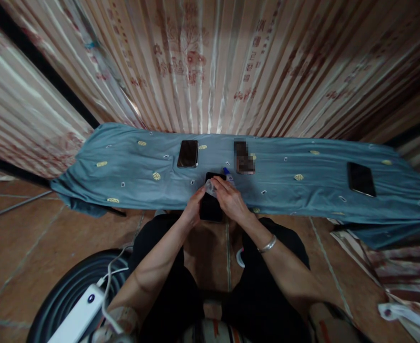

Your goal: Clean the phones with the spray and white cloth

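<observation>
A black rectangular device point(210, 210) lies at the front edge of the cloth-covered table, between my hands. My left hand point(194, 206) is at its left side, the fingers curled against its edge and a small clear, whitish piece point(210, 187). From the right, my right hand point(230, 197) reaches over the device, its fingers bunched on that clear piece. Whether the piece is film or a wipe is too small to tell. Just behind my right hand is a small bottle point(228, 176) with a blue cap, partly hidden by the fingers.
Blue patterned cloth point(141, 166) covers the long table. A dark phone point(188, 154) lies at the back left, a pixelated item point(243, 158) right of centre, another dark device point(361, 179) far right. A power strip point(77, 312) rests at the lower left.
</observation>
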`<state>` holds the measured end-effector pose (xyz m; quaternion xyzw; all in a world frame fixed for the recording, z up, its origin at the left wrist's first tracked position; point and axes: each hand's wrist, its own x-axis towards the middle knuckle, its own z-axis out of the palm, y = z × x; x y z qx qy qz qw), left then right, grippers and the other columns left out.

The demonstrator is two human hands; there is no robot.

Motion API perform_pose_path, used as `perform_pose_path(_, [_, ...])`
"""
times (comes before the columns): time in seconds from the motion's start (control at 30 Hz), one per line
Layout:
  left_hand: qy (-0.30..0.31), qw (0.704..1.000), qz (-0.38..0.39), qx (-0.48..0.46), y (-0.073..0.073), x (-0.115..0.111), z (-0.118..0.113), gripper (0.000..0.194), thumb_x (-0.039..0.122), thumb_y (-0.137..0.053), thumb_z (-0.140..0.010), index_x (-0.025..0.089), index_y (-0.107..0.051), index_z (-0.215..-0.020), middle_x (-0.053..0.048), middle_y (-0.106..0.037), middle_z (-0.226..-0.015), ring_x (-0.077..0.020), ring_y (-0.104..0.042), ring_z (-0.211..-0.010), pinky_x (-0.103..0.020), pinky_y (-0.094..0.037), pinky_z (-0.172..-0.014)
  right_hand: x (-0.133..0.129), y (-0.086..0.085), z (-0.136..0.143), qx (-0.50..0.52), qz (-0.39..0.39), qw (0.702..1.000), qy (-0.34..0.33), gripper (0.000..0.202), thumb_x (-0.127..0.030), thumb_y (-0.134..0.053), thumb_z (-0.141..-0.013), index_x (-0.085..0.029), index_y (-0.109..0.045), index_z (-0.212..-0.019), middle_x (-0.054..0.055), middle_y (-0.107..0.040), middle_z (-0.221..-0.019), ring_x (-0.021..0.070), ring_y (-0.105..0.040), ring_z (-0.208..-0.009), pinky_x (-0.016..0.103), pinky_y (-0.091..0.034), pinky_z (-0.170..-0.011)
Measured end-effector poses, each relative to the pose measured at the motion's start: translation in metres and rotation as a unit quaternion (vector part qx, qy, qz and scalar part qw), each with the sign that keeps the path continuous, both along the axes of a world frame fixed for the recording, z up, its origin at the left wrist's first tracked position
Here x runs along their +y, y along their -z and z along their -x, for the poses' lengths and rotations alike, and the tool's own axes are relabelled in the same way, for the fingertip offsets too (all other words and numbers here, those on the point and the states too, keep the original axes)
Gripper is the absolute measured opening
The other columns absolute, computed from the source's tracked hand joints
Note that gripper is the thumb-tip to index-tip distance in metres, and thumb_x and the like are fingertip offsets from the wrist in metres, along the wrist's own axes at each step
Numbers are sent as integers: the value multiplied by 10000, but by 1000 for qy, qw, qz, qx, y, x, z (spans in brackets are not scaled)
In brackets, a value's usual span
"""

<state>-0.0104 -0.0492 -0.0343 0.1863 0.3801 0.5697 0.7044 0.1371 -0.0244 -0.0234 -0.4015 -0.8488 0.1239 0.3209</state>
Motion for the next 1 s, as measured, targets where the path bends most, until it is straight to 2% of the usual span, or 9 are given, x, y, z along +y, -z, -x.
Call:
perform_pose_path(0.17, [-34,998,18,50,5,0,0,294,248,-784,-740,182,-756,-1025,-72,-755,-1135,-258,-560,-1308,-370,-372,-1143,3,4,2,19,4,1000,16,459,-204,-438,-976,-173,-535,-1423,159,-548,-1459,291,-530,-1338,510,-423,-1152])
perform_pose_path(0.3, [-55,996,25,69,6,2,0,260,237,-804,-716,189,-764,-968,-59,-768,-1084,-270,-573,-1292,-385,-379,-1136,5,5,2,16,-7,999,36,389,-216,-478,-966,-166,-618,-1324,171,-557,-1439,307,-537,-1318,532,-414,-1146])
perform_pose_path(0.43, [-41,997,17,71,6,1,-1,253,236,-802,-717,186,-769,-963,-61,-780,-1004,-274,-618,-1224,-396,-383,-1125,9,2,3,8,-26,999,37,309,-210,-442,-977,-163,-722,-1098,158,-659,-1288,285,-602,-1198,493,-469,-1089])
perform_pose_path(0.6, [-32,994,-2,107,9,-2,-6,279,271,-798,-716,197,-772,-984,-44,-775,-1062,-262,-606,-1234,-388,-348,-1143,19,-1,3,37,-16,997,61,275,-213,-469,-966,-206,-735,-895,99,-731,-1091,239,-660,-1042,410,-515,-1015])
perform_pose_path(0.7, [-32,992,-9,123,12,-2,-8,277,288,-792,-719,205,-772,-983,-38,-772,-1079,-264,-588,-1255,-394,-331,-1151,20,-3,5,41,-13,996,74,266,-210,-473,-966,-220,-736,-931,84,-729,-1107,232,-654,-1049,392,-519,-1000])
perform_pose_path(0.83, [-40,991,-10,124,11,-1,-8,250,266,-775,-736,186,-768,-973,-58,-767,-1090,-269,-561,-1291,-394,-311,-1165,12,-5,13,-30,-11,998,45,313,-163,-436,-974,-137,-717,-1109,161,-695,-1211,283,-614,-1129,453,-482,-1049])
perform_pose_path(0.9, [-54,992,-10,113,7,1,-7,224,265,-747,-770,181,-764,-977,-62,-758,-1130,-260,-544,-1315,-379,-300,-1176,7,-6,17,-54,-20,998,41,352,-167,-441,-979,-93,-659,-1245,190,-641,-1323,297,-571,-1213,463,-454,-1086])
perform_pose_path(1.0, [-83,994,-15,64,0,4,-8,227,298,-679,-845,198,-752,-1035,-48,-719,-1245,-224,-498,-1372,-343,-292,-1190,1,-4,21,-78,-34,995,42,433,-193,-454,-988,-86,-548,-1397,193,-546,-1454,307,-505,-1311,478,-434,-1105])
